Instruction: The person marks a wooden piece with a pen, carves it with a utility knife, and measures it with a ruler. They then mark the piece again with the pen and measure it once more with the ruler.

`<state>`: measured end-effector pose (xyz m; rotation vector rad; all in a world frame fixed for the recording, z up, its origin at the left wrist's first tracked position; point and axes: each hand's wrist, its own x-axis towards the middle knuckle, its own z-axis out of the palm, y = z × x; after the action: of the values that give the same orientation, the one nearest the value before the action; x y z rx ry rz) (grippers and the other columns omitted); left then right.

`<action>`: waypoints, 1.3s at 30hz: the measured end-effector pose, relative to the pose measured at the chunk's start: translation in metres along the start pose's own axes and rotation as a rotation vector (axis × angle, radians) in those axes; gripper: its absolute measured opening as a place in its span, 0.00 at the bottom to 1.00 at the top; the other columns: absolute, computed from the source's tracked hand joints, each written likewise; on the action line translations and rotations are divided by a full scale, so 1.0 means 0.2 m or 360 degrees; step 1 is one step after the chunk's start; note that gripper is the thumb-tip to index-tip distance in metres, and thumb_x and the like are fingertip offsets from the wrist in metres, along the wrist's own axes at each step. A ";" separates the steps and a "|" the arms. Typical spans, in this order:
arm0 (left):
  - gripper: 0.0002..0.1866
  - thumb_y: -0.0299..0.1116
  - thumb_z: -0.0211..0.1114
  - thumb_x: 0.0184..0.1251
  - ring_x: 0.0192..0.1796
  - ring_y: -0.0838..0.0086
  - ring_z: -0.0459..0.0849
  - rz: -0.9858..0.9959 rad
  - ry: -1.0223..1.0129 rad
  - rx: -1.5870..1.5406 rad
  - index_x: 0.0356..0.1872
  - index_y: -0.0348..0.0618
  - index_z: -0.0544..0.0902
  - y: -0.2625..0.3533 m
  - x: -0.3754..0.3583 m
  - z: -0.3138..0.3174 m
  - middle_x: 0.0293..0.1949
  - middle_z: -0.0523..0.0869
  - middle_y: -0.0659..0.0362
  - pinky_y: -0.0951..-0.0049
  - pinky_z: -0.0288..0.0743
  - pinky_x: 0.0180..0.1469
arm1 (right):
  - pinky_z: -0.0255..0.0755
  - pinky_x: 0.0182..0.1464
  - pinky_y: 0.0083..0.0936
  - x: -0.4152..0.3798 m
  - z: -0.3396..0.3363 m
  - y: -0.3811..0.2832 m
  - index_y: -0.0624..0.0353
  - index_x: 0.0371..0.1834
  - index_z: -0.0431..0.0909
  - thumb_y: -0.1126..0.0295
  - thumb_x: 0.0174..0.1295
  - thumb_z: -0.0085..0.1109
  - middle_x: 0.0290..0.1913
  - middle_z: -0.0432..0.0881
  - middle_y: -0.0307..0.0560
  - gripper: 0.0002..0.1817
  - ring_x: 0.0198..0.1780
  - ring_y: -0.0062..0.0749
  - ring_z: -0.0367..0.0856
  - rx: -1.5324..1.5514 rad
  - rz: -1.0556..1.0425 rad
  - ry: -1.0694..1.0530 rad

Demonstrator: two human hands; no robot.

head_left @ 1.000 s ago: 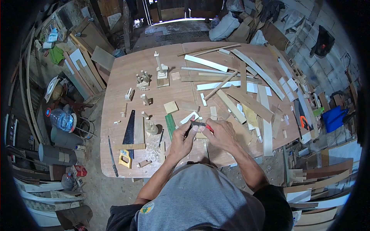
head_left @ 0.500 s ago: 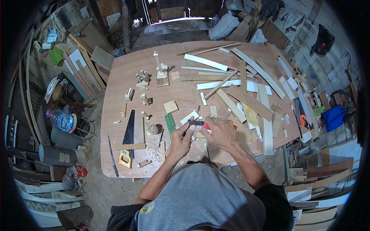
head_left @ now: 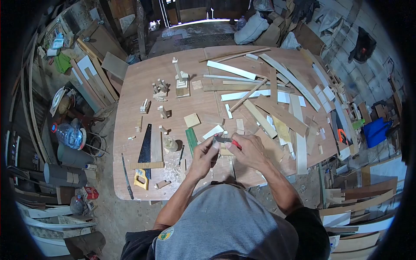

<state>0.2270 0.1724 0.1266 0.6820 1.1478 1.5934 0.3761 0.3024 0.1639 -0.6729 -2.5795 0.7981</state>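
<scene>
A knife [head_left: 224, 140] with a dark blade and red handle is between my hands, above the near middle of the table. My right hand [head_left: 248, 149] is wrapped round the red handle. My left hand [head_left: 205, 157] is closed at the blade's left end, pinching something too small to make out. Beyond my hands lie a white piece of wood [head_left: 213, 131] and a green strip [head_left: 191, 139]. Left of them stand a small jar [head_left: 170, 144] and a dark, thin pen-like tool [head_left: 181, 155].
A handsaw [head_left: 145, 149] lies on the table [head_left: 130, 95] at the left, beside a long file [head_left: 126, 175]. Small wooden assemblies [head_left: 182, 82] stand farther back. Strips and boards [head_left: 281, 115] are heaped across the right side. An orange-handled saw [head_left: 342, 135] lies at the right edge.
My right hand has shifted and turned a little, showing more of the red handle near the blade. My left hand has moved slightly, its fingers still closed.
</scene>
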 end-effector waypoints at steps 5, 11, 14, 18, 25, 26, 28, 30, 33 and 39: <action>0.20 0.36 0.58 0.81 0.20 0.90 0.61 0.0033 0.0003 0.0294 0.68 0.42 0.76 0.02 -0.01 0.03 0.21 0.69 0.74 0.82 0.53 0.21 | 0.71 0.34 0.46 0.00 -0.02 -0.02 0.61 0.34 0.78 0.49 0.70 0.57 0.22 0.80 0.56 0.23 0.27 0.55 0.81 -0.0089 0.0008 -0.0092; 0.20 0.37 0.56 0.82 0.19 0.90 0.60 0.0067 0.0005 0.0234 0.68 0.41 0.77 0.00 -0.01 0.02 0.21 0.69 0.74 0.82 0.53 0.21 | 0.72 0.34 0.47 0.00 -0.02 -0.05 0.61 0.34 0.79 0.49 0.69 0.58 0.23 0.82 0.56 0.23 0.27 0.55 0.82 -0.0172 0.0021 -0.0127; 0.20 0.38 0.55 0.82 0.19 0.90 0.60 0.0047 0.0034 0.0239 0.68 0.41 0.77 0.00 -0.02 0.02 0.21 0.69 0.74 0.82 0.52 0.21 | 0.71 0.34 0.46 0.00 0.01 -0.03 0.61 0.31 0.76 0.49 0.68 0.59 0.23 0.81 0.54 0.23 0.27 0.55 0.80 -0.0246 -0.0012 -0.0071; 0.19 0.39 0.55 0.82 0.20 0.90 0.60 0.0084 0.0055 0.0321 0.65 0.41 0.79 0.02 -0.03 0.03 0.21 0.69 0.74 0.82 0.52 0.21 | 0.72 0.35 0.46 0.00 0.03 -0.03 0.62 0.34 0.76 0.49 0.67 0.59 0.26 0.83 0.53 0.23 0.29 0.54 0.82 -0.0356 -0.0012 -0.0072; 0.15 0.40 0.54 0.83 0.22 0.88 0.63 0.0143 0.0144 0.0434 0.49 0.38 0.83 -0.03 -0.03 0.01 0.21 0.69 0.72 0.79 0.56 0.24 | 0.73 0.33 0.46 -0.01 0.07 -0.03 0.61 0.34 0.76 0.50 0.66 0.61 0.27 0.83 0.51 0.22 0.30 0.52 0.84 -0.0464 -0.0049 -0.0010; 0.15 0.40 0.54 0.83 0.22 0.87 0.63 0.0136 0.0160 0.0454 0.48 0.38 0.83 -0.03 -0.03 0.01 0.21 0.69 0.72 0.79 0.56 0.24 | 0.72 0.33 0.46 -0.01 0.07 -0.02 0.61 0.34 0.76 0.50 0.65 0.61 0.27 0.83 0.51 0.22 0.29 0.52 0.84 -0.0430 -0.0077 0.0027; 0.16 0.40 0.54 0.83 0.22 0.87 0.63 0.0148 0.0157 0.0488 0.48 0.38 0.83 -0.05 -0.03 0.00 0.21 0.70 0.72 0.79 0.56 0.24 | 0.72 0.33 0.45 -0.02 0.07 -0.03 0.61 0.34 0.76 0.49 0.65 0.61 0.27 0.83 0.50 0.22 0.29 0.52 0.83 -0.0398 -0.0104 0.0066; 0.16 0.41 0.54 0.83 0.22 0.87 0.63 0.0161 0.0154 0.0523 0.48 0.38 0.84 -0.05 -0.04 -0.01 0.21 0.70 0.71 0.79 0.57 0.24 | 0.72 0.32 0.45 -0.01 0.06 -0.03 0.60 0.34 0.76 0.49 0.65 0.62 0.27 0.82 0.50 0.22 0.29 0.52 0.83 -0.0446 -0.0109 0.0086; 0.17 0.41 0.53 0.83 0.23 0.87 0.64 0.0165 0.0136 0.0536 0.49 0.37 0.83 -0.04 -0.05 0.00 0.21 0.70 0.71 0.79 0.57 0.25 | 0.71 0.32 0.46 -0.02 0.06 -0.02 0.60 0.33 0.76 0.49 0.65 0.62 0.26 0.82 0.50 0.22 0.27 0.52 0.82 -0.0443 -0.0148 0.0091; 0.21 0.41 0.52 0.84 0.24 0.87 0.64 0.0118 0.0090 0.0501 0.66 0.38 0.78 0.00 -0.06 0.02 0.22 0.69 0.72 0.80 0.58 0.26 | 0.71 0.33 0.45 -0.02 0.03 -0.02 0.61 0.30 0.76 0.49 0.66 0.61 0.25 0.81 0.52 0.23 0.27 0.53 0.81 -0.0258 -0.0062 -0.0090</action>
<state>0.2348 0.1633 0.1298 0.8969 1.4474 1.5153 0.3749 0.2957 0.1618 -0.6532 -2.7213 0.6092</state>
